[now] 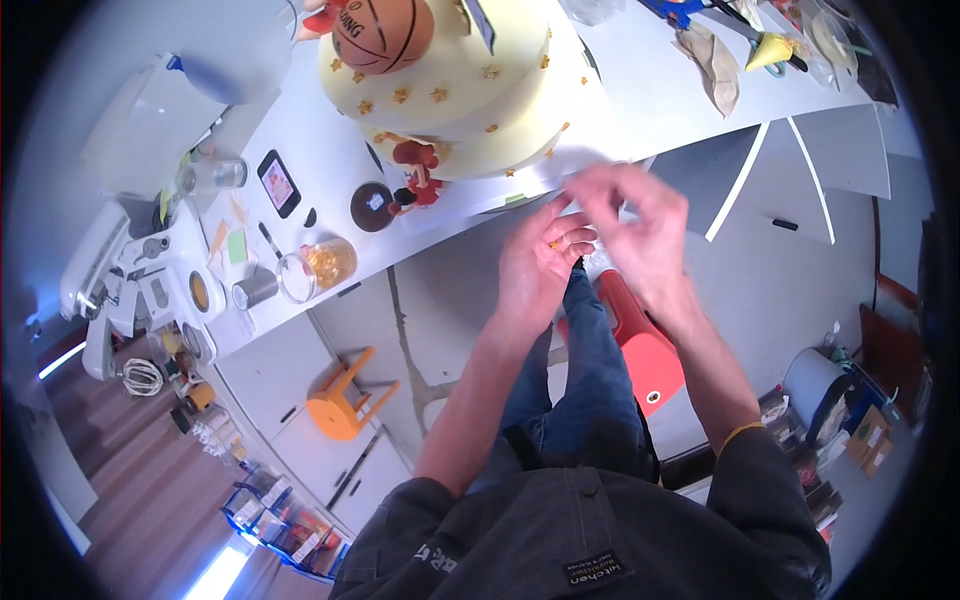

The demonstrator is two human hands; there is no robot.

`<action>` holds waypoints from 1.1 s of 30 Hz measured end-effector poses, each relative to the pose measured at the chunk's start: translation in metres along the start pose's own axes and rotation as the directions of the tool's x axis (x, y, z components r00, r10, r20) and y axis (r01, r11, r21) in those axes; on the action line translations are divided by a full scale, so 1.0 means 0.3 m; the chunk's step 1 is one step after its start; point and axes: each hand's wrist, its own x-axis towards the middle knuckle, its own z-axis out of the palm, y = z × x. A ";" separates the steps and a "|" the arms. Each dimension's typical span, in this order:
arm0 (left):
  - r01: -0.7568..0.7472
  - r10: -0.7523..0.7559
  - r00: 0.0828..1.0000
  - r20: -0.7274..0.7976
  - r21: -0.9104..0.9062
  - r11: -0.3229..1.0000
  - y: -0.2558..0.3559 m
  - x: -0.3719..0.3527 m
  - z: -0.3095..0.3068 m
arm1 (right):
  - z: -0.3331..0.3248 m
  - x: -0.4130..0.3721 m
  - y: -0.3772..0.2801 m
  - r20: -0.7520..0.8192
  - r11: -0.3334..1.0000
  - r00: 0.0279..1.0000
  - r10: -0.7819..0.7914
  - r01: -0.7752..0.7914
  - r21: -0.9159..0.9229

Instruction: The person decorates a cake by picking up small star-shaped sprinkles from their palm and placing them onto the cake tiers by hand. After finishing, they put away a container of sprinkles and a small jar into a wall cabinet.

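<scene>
My left hand [537,262] is cupped palm up in front of the table edge, with a small gold piece [553,245] showing at its curled fingers. The shape of that piece is too small to make out. Just right of it, my right hand [640,225] is raised with bent fingers, smeared by motion; whether they pinch anything cannot be seen. Beyond both hands stands a pale yellow tiered cake [470,95] dotted with gold stars. It carries a basketball [382,35] on top and a red-haired figure [418,165] at its lower side.
On the white table [330,205] lie a phone [278,184], a dark round disc [373,206] and an open jar of gold pieces [330,262]. A stand mixer [165,290] is at left, scissors [775,55] at upper right. Below are an orange stool [335,405] and a red stool [645,355].
</scene>
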 end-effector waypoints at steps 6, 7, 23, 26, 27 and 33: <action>0.068 -0.068 0.998 0.011 0.009 0.998 0.019 -0.037 0.018 | 0.036 -0.136 0.027 0.336 0.939 0.932 -0.135 0.229 -0.258; 0.058 -0.058 0.998 0.010 0.024 0.998 0.010 -0.034 0.007 | 0.041 -0.140 0.033 0.347 0.925 0.926 -0.150 0.255 -0.281; 0.025 -0.025 1.000 0.010 -0.069 0.997 0.031 -0.085 -0.042 | -0.011 0.003 -0.097 0.113 0.990 0.988 0.108 -0.097 -0.099; 0.051 -0.051 0.999 -0.001 -0.035 0.998 0.037 -0.102 -0.071 | -0.025 0.114 -0.155 -0.065 0.969 0.967 0.248 -0.248 0.009; 0.061 -0.061 0.998 -0.004 -0.017 0.998 0.034 -0.106 -0.082 | -0.022 0.144 -0.160 -0.113 0.965 0.959 0.261 -0.258 0.041; 0.072 -0.072 0.997 -0.038 -0.008 0.997 0.026 -0.133 -0.122 | 0.013 0.208 -0.161 -0.075 0.980 0.979 0.189 -0.192 -0.049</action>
